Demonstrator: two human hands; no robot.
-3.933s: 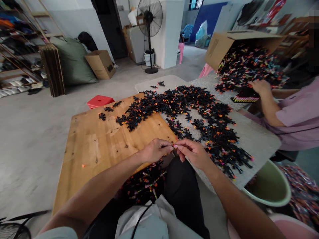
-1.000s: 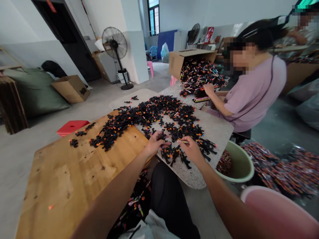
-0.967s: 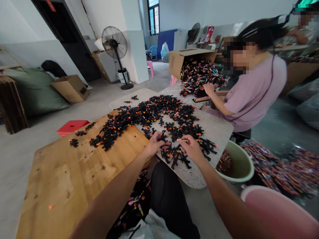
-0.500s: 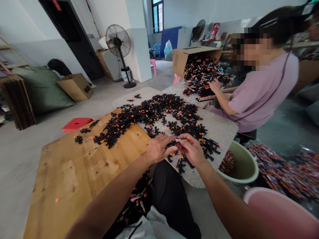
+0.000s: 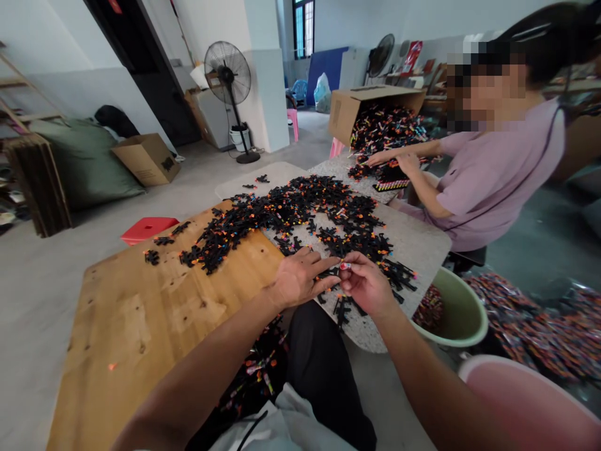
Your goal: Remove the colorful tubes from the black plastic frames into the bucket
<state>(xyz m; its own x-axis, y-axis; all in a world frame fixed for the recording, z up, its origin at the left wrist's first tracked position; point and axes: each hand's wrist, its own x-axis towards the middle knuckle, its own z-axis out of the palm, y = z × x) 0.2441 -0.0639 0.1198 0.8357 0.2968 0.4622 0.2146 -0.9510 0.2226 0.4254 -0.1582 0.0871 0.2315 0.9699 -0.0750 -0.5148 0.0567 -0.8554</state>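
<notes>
My right hand (image 5: 369, 287) is closed in a pinch on a small white piece with red marks (image 5: 345, 266), above the near edge of the speckled table. Reaching toward it from the left, my left hand (image 5: 299, 277) has index finger and thumb stretched out and parted, their tips close to the piece. Whether they touch it I cannot tell. Small black toy guns with orange tips (image 5: 300, 203) lie heaped beyond both hands. A few more toy guns (image 5: 342, 310) lie just below my fingers.
A wooden board (image 5: 154, 326) adjoins the speckled tabletop (image 5: 413, 235). At the right stand a green tub (image 5: 462, 313) and a pink tub (image 5: 526, 401). A co-worker (image 5: 498, 181) sits behind them, by a tipped carton (image 5: 342, 116) spilling colourful pieces. A red stool (image 5: 148, 230) stands left.
The white piece has turned in my right hand, showing a red mark, and both hands have shifted slightly right. The co-worker's other arm now reaches across to the colourful heap.
</notes>
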